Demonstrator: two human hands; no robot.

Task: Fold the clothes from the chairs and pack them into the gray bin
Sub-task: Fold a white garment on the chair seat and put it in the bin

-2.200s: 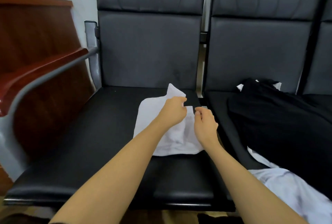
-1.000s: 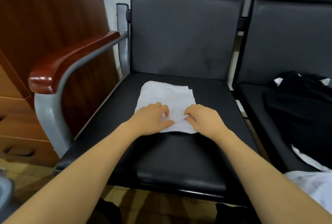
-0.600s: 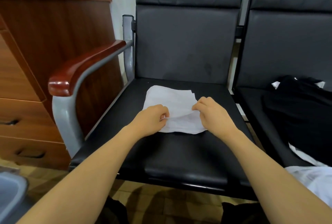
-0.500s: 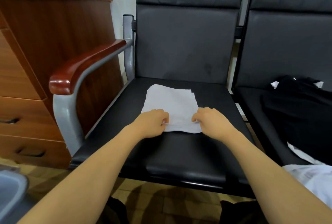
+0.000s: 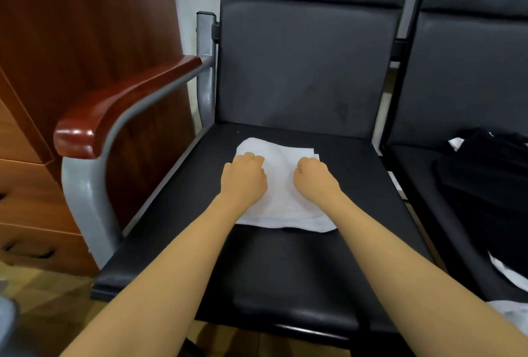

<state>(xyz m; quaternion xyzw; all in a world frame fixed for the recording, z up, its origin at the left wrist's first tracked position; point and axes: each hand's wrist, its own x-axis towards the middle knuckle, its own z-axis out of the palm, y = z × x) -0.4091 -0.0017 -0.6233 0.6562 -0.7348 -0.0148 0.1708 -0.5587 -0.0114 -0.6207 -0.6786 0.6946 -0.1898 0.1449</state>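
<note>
Black padded chair seat [image 5: 285,265] beside a brown wooden cabinet [image 5: 85,42] is carrying a small white folded garment [image 5: 281,185], lying flat mid-seat, its long axis running from the front edge toward the backrest. Left hand [image 5: 244,178] and right hand [image 5: 313,178] are resting on its far half, fingers curled under; whether they are gripping cloth, I cannot tell. Folding seems nearly finished; packing is remaining, and a black crumpled garment [image 5: 485,173] is waiting on the next seat.

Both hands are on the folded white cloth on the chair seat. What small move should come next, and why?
Probably lift the white cloth off the chair seat: it already lies folded, and the left hand and right hand, fingers curled, rest on its far part. Black clothes wait unfolded.
</note>
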